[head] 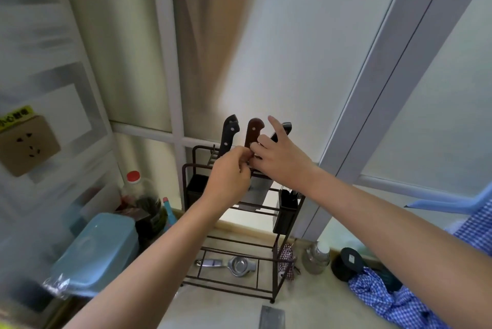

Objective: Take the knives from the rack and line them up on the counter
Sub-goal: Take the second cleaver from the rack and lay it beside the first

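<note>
Both hands at the dark metal wire rack (277, 270) on a pale beige counter (221, 310).
Left hand (229, 177) pinched shut, hold unclear; right hand (279, 158) loosely curled around the brown wooden-handled knife (254, 131); frosted glass panels (119, 44) behind.

Three knives (254, 133) stand in the rack (274, 270) — blade (271, 316) before it.

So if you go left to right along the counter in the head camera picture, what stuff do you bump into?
Light blue plastic tub → red-capped clear bottle → dark metal wire rack → shiny steel flask → round black container → crumpled blue checked cloth.
</note>
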